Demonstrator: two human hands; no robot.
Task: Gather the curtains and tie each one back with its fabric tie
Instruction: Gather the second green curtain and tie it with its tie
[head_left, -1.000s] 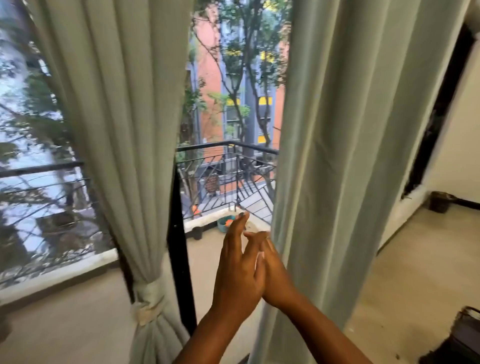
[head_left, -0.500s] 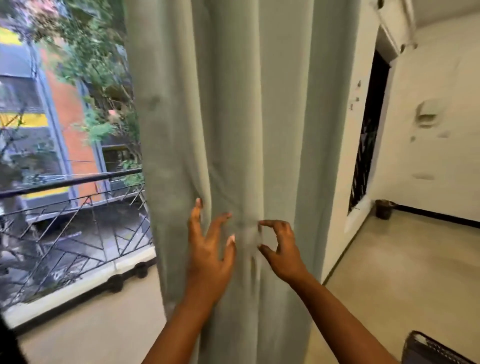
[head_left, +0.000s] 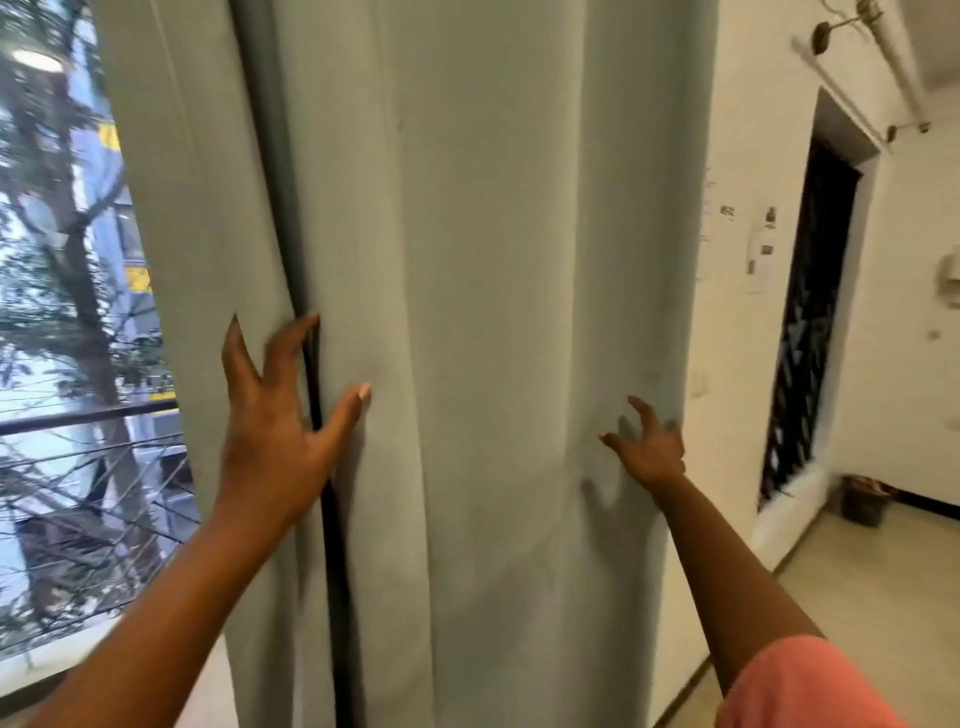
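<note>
My left hand (head_left: 270, 431), fingers spread, presses the curtain (head_left: 493, 312) at nine o'clock; my right hand (head_left: 649, 449), fingers splayed, touches its three o'clock edge.

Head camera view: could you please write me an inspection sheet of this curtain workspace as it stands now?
Surface: pale floor, bare where visible.
Job's things: grey-green curtain hangs loose in wide folds, not gathered; no fabric tie seen.
Clutter: small dark bin on the floor by the dark doorway.
Grippers: left hand fingers spread at the curtain's left edge, thumb on its front; right hand fingers spread at its right edge; neither plainly grips.
Cables: nothing seen.
Surroundings: window with balcony railing and trees on the left; white wall with small fittings on the right.
</note>
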